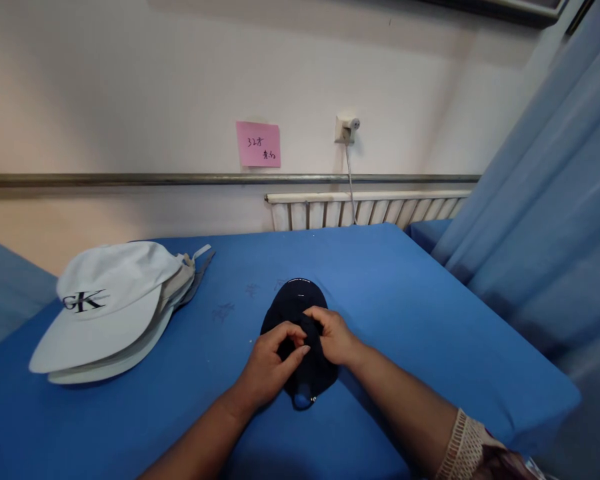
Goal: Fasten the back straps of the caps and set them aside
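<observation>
A black baseball cap lies on the blue-covered table in front of me, its brim pointing away and its back opening with a small strap fitting towards me. My left hand is at the left of the crown, thumb and fingers curled in a pinch on the fabric. On the other side, my right hand grips the crown between thumb and fingers. Both hands hide part of the crown, and the fabric between them looks bunched.
Several stacked caps, a white one on top, stand at the left of the blue table. Behind are a rail, a radiator, a pink note and a plugged-in socket. A blue curtain hangs at right.
</observation>
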The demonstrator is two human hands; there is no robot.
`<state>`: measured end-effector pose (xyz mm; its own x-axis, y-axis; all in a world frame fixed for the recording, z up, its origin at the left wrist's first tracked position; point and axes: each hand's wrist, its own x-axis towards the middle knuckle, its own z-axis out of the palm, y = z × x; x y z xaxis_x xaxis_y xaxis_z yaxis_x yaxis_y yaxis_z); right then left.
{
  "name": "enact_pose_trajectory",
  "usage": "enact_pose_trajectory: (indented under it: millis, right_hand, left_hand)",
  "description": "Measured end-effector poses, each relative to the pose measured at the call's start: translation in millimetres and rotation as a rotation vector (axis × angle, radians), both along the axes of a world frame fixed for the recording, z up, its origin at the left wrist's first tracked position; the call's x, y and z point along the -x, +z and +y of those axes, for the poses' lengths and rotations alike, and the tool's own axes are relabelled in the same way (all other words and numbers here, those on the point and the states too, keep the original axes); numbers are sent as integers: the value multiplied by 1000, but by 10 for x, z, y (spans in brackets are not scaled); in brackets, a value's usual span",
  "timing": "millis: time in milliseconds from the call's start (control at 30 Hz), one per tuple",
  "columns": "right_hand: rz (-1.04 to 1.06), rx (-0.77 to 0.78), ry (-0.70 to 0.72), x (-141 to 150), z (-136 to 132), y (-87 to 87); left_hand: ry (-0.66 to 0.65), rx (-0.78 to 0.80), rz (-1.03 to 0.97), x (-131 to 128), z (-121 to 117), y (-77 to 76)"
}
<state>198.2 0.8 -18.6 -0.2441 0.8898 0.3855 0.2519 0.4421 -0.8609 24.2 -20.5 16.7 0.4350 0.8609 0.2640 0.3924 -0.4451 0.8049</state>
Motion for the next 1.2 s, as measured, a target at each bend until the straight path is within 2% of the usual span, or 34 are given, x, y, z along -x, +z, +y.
enact_pose_trajectory:
  millis: [133, 267, 367, 467, 633, 700, 867, 1067, 1200]
  right_hand:
    - [17, -57, -38, 24, 5, -6]
    - [-69, -124, -78, -22, 27, 0]
    - [-154, -211, -188, -152, 58, 66]
    - [-153, -275, -287, -307, 77, 170]
    - [-181, -240, -234, -413, 65, 218]
    - [-178, -204, -231, -405, 65, 186]
    - [-138, -192, -258, -370, 70, 123]
    - [-121, -206, -255, -326, 56, 106]
    - [-100, -227, -280, -323, 56, 89]
  left_hand:
    - [11, -18, 1, 0, 0, 2]
    - [17, -72, 17, 16, -12, 19]
    - [69, -159, 18, 52, -20, 41]
    - [109, -282, -11, 90, -38, 71]
    - [-63, -411, 86, 114, -124, 117]
    - [-69, -421, 97, 137, -137, 128]
    - [150, -394, 126, 276, 40, 191]
    - [47, -365, 266, 397, 262, 252]
    - [103, -362, 241, 425, 253, 231]
